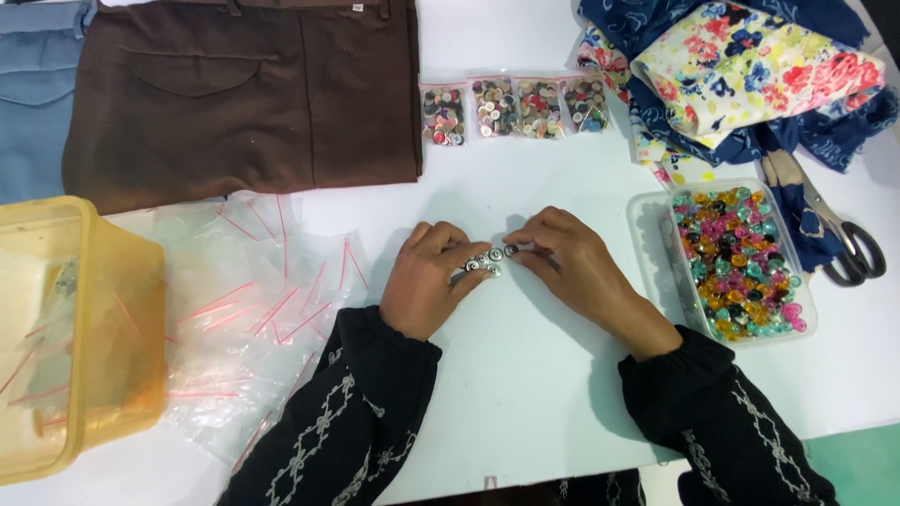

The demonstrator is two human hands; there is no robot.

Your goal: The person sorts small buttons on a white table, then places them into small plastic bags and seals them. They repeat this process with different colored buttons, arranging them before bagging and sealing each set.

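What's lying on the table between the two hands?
A small cluster of buttons, dark and silvery, sits on the white table between the left hand and right hand, whose fingertips touch it, in the head view.

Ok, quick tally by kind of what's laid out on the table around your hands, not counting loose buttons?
Filled button bags: 4
Clear tub of coloured buttons: 1
Yellow tub: 1
Scissors: 1
Trousers, brown and blue: 2
Total: 9
Empty zip bags and floral fabrics overlap too much to count.
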